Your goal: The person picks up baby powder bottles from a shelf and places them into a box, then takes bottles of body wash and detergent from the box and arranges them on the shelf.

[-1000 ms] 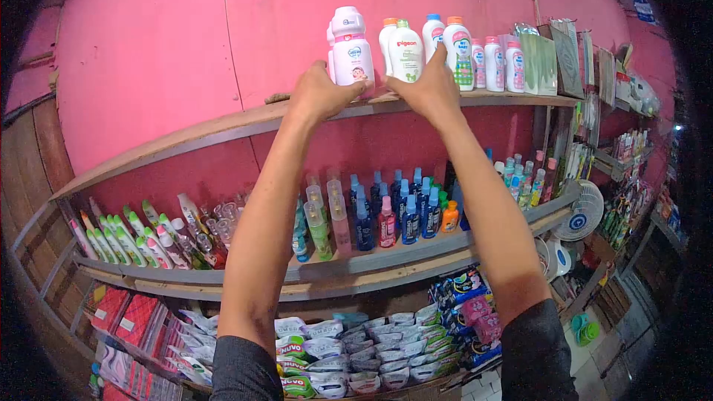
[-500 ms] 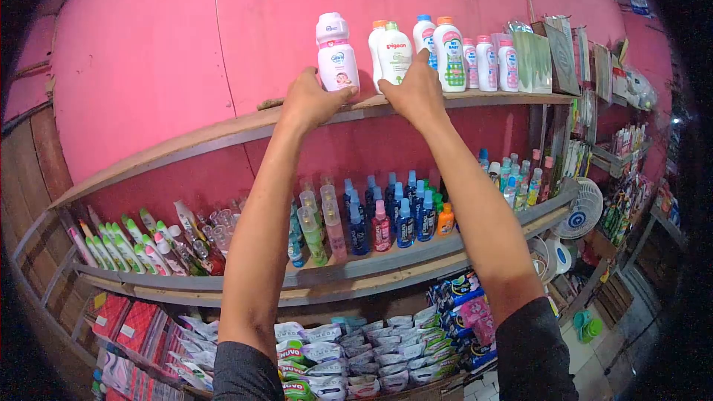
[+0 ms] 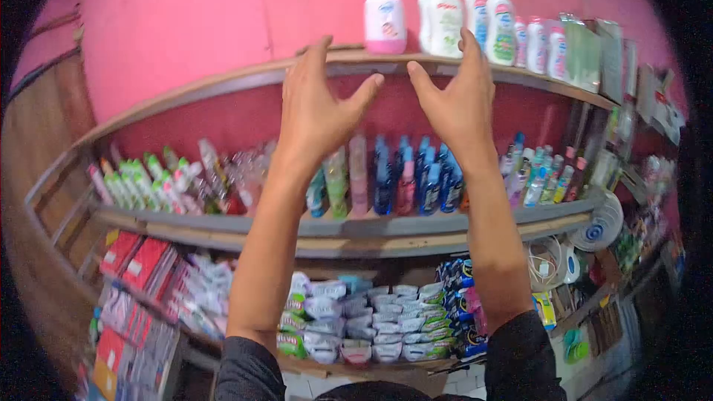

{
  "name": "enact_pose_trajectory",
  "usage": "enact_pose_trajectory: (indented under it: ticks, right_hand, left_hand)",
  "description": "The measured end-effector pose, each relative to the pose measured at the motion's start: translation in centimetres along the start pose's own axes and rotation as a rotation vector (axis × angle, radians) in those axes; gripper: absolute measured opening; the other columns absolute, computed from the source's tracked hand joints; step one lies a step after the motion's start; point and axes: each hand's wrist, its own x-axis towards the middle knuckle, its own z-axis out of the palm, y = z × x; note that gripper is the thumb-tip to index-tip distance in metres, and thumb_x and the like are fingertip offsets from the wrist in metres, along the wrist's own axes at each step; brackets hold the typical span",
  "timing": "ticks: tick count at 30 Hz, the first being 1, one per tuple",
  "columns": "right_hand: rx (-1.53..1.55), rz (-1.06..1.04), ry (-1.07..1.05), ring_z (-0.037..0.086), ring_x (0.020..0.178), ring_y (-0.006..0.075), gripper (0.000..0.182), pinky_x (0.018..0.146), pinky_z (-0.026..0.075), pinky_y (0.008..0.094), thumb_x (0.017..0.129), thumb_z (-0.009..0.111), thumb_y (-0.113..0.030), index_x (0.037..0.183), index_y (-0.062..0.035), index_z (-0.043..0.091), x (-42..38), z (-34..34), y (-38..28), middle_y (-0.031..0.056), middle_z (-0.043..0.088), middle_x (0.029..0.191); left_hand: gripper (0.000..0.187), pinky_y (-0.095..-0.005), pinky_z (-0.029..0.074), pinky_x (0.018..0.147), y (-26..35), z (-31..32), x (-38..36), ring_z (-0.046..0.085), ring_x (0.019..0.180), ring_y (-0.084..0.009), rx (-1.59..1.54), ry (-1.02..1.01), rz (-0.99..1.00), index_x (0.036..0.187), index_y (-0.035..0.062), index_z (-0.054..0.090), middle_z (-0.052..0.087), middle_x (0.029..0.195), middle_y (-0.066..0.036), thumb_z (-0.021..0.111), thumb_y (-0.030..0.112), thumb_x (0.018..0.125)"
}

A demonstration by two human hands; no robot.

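Both of my hands are raised before the top shelf (image 3: 252,74), fingers spread and thumbs pointing inward. My left hand (image 3: 319,108) is open and holds nothing, just below and left of a pink bottle with a white top (image 3: 385,18). That bottle stands upright on the shelf. My right hand (image 3: 460,100), open too, is in front of the shelf edge under a white powder bottle with a green cap (image 3: 446,22). Beside it stand a blue-capped bottle (image 3: 476,11) and an orange-capped bottle (image 3: 500,30), upright.
Smaller pink-capped bottles (image 3: 536,44) and a standing pale green pack (image 3: 579,52) continue along the top shelf. Below are blue spray bottles (image 3: 431,186) and green-capped tubes (image 3: 137,182). Lower down lie stacked packets (image 3: 386,319) and red packs (image 3: 141,263). A white fan (image 3: 598,223) is at right.
My left hand has left the pink bottle, and my right hand has drawn back from the white bottles. Both are now lower against the shelf. The camera view has tilted down and shifted left.
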Motion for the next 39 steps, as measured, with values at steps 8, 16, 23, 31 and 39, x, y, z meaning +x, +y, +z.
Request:
enact_pose_trajectory:
  ticks: [8, 16, 23, 31, 39]
  right_hand:
    - [0.806, 0.089, -0.427, 0.061, 0.107, 0.0327, 0.047, 0.096, 0.045, 0.0407, 0.079, 0.075, -0.018, 0.117, 0.0043, 0.059, -13.4, -4.4, -6.1, 0.0210, 0.063, 0.113]
    - [1.146, -0.223, -1.430, 0.061, 0.106, 0.0376, 0.047, 0.094, 0.047, 0.0417, 0.082, 0.070, -0.019, 0.119, 0.0063, 0.057, -33.1, -14.2, -8.8, 0.0242, 0.064, 0.111]
    - [0.879, -1.385, -2.175, 0.061, 0.106, 0.0416, 0.058, 0.090, 0.050, 0.0473, 0.079, 0.073, -0.030, 0.123, 0.0014, 0.053, -51.3, -28.5, -9.2, 0.0266, 0.060, 0.119]
    - [1.229, -2.071, -1.934, 0.063, 0.101, 0.0393, 0.045, 0.083, 0.052, 0.0487, 0.080, 0.071, -0.029, 0.111, -0.0008, 0.054, -58.4, -46.1, -10.3, 0.0222, 0.064, 0.107]
    - [1.179, -2.356, -1.831, 0.058, 0.105, 0.0428, 0.049, 0.090, 0.048, 0.0478, 0.081, 0.071, -0.025, 0.116, 0.0039, 0.051, -59.3, -56.6, -10.3, 0.0281, 0.061, 0.107]
  left_hand:
    - [0.047, -0.0429, 0.044, 0.097, 9.2, -11.1, -25.5, 0.058, 0.109, -0.0369, 0.094, -0.155, -0.584, 0.117, -0.0026, 0.058, 0.062, 0.115, -0.022, 0.074, 0.022, 0.080]
    - [0.052, -0.0444, 0.047, 0.097, 33.5, -19.0, -56.6, 0.059, 0.109, -0.0400, 0.540, -0.478, -1.628, 0.121, -0.0021, 0.059, 0.063, 0.117, -0.024, 0.070, 0.028, 0.080]
    - [0.052, -0.0439, 0.048, 0.096, 56.6, -22.3, -63.8, 0.059, 0.110, -0.0381, 0.981, -0.102, -2.236, 0.119, -0.0020, 0.061, 0.061, 0.119, -0.024, 0.072, 0.028, 0.078]
    - [0.038, -0.0471, 0.046, 0.094, 76.2, -21.7, -69.4, 0.057, 0.108, -0.0402, 1.695, 0.858, -1.981, 0.109, -0.0031, 0.062, 0.061, 0.111, -0.024, 0.066, 0.021, 0.080]
    - [0.045, -0.0481, 0.045, 0.094, 92.2, -18.2, -75.5, 0.056, 0.107, -0.0414, 2.021, 1.169, -2.198, 0.110, -0.0082, 0.060, 0.059, 0.112, -0.026, 0.071, 0.020, 0.077]
